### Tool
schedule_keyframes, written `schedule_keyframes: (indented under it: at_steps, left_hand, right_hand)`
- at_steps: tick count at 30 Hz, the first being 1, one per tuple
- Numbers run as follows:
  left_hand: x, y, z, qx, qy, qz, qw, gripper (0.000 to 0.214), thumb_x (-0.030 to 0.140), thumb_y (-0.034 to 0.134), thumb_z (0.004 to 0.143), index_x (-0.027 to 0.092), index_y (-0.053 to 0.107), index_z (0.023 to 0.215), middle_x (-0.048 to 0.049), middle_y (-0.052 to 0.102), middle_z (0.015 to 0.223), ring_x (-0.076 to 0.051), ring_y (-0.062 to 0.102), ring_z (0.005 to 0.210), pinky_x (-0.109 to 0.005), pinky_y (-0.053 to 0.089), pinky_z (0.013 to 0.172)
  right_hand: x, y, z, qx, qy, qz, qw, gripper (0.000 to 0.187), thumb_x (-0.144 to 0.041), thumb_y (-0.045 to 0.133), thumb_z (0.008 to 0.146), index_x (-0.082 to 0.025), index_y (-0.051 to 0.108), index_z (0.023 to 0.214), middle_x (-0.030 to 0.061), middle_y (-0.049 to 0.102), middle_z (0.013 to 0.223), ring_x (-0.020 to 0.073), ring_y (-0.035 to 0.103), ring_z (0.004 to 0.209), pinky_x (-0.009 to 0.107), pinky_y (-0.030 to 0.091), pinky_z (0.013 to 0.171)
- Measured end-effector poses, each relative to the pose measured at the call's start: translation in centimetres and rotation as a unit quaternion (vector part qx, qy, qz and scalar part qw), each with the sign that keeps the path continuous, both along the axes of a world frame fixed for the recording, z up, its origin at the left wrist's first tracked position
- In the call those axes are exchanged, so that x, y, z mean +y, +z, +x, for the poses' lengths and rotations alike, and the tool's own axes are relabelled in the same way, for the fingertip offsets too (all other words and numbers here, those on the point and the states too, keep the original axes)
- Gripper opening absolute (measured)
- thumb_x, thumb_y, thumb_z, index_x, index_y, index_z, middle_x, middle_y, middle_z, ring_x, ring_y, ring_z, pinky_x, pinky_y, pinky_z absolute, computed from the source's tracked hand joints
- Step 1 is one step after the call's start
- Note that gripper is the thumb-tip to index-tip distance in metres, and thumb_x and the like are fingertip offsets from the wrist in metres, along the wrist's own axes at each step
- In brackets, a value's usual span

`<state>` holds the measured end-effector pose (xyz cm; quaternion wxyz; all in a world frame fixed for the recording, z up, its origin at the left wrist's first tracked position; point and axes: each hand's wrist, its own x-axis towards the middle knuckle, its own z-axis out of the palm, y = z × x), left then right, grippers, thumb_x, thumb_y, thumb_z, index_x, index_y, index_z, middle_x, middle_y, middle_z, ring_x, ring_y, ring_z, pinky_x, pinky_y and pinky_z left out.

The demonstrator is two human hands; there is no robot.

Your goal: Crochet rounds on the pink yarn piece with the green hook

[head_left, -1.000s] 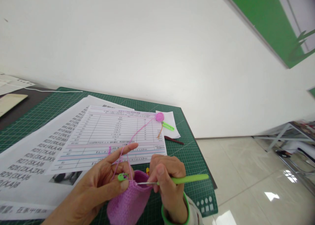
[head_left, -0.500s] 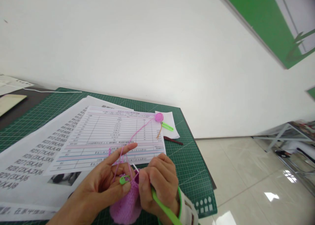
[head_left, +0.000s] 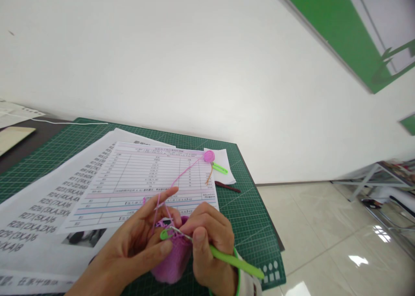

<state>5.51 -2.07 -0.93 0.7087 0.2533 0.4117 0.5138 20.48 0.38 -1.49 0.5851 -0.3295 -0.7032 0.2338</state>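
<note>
My left hand [head_left: 139, 240] pinches the upper edge of a pink crochet piece [head_left: 171, 261], its index finger stretched out with pink yarn [head_left: 184, 171] running over it. A green stitch marker [head_left: 165, 234] hangs in the stitches by my left thumb. In my right hand [head_left: 212, 244] is a crochet hook [head_left: 236, 261] with a green handle, its metal tip in the stitches at the top of the piece. The yarn leads away to a small pink ball [head_left: 209, 156] on the papers.
Printed pattern sheets [head_left: 149, 170] lie on a green cutting mat [head_left: 240, 209]. Near the yarn ball are a bright green pin-like marker [head_left: 219, 168], an orange thread and a dark red stick [head_left: 228, 186]. A white wall stands behind; tiled floor lies to the right.
My right hand has turned the hook, so its handle now points to the lower right and its shaft lies across the stitches. The crochet piece has tilted slightly to the right.
</note>
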Motion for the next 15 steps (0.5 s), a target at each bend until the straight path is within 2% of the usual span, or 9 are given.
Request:
schedule_keyframes:
  at_steps: [3, 4, 6, 9, 12, 15]
  left_hand:
    - [0.2, -0.2, -0.9, -0.079, -0.006, -0.087, 0.993, 0.065, 0.027, 0.092, 0.062, 0.032, 0.072, 0.123, -0.0043, 0.076, 0.119, -0.025, 0.069, 0.111, -0.024, 0.059, 0.089]
    - [0.3, -0.2, -1.2, -0.096, 0.001, -0.114, 0.989, 0.061, 0.025, 0.091, 0.063, 0.03, 0.073, 0.121, -0.0048, 0.074, 0.127, -0.026, 0.067, 0.116, -0.024, 0.059, 0.091]
    - [0.5, -0.3, -1.4, -0.099, 0.047, -0.139, 0.984, 0.054, 0.02, 0.089, 0.063, 0.025, 0.077, 0.116, -0.0066, 0.073, 0.131, -0.025, 0.07, 0.113, -0.024, 0.061, 0.087]
    - [0.8, -0.5, -1.3, -0.068, 0.101, -0.136, 0.983, 0.059, 0.015, 0.093, 0.055, 0.022, 0.078, 0.111, -0.0083, 0.076, 0.126, -0.022, 0.076, 0.097, -0.022, 0.063, 0.079]
    - [0.8, -0.7, -1.1, -0.037, 0.088, -0.134, 0.986, 0.06, 0.02, 0.095, 0.053, 0.022, 0.079, 0.11, -0.0069, 0.076, 0.125, -0.02, 0.075, 0.096, -0.019, 0.062, 0.08]
    - [0.6, -0.8, -1.0, -0.009, 0.034, -0.13, 0.991, 0.05, 0.031, 0.094, 0.058, 0.022, 0.081, 0.105, -0.0056, 0.079, 0.117, -0.022, 0.071, 0.103, -0.019, 0.061, 0.082]
  right_hand:
    - [0.0, -0.3, 0.0, 0.007, -0.001, 0.009, 1.0, 0.041, -0.038, 0.04, 0.103, -0.019, 0.062, 0.074, -0.0002, 0.061, 0.062, 0.0099, 0.055, 0.059, 0.026, 0.042, 0.059]
    - [0.0, -0.4, 0.0, 0.007, -0.002, 0.013, 1.0, 0.04, -0.037, 0.04, 0.103, -0.019, 0.061, 0.074, -0.0002, 0.061, 0.063, 0.0101, 0.055, 0.06, 0.027, 0.042, 0.06]
    - [0.0, -0.5, 0.0, 0.001, -0.01, 0.025, 1.0, 0.04, -0.037, 0.039, 0.103, -0.019, 0.06, 0.074, -0.0003, 0.06, 0.062, 0.0102, 0.055, 0.06, 0.027, 0.042, 0.06]
    - [0.1, -0.5, 0.1, -0.012, -0.031, 0.05, 0.998, 0.041, -0.036, 0.036, 0.104, -0.019, 0.057, 0.073, -0.0007, 0.059, 0.061, 0.0102, 0.055, 0.06, 0.027, 0.042, 0.06]
    - [0.3, -0.3, 0.3, -0.053, -0.059, 0.095, 0.992, 0.038, -0.034, 0.034, 0.104, -0.019, 0.055, 0.075, -0.0005, 0.06, 0.062, 0.0106, 0.054, 0.06, 0.027, 0.043, 0.061]
    - [0.6, -0.3, 0.5, -0.112, -0.089, 0.152, 0.978, 0.037, -0.033, 0.032, 0.104, -0.019, 0.053, 0.077, -0.0009, 0.058, 0.062, 0.0108, 0.053, 0.059, 0.028, 0.042, 0.061]
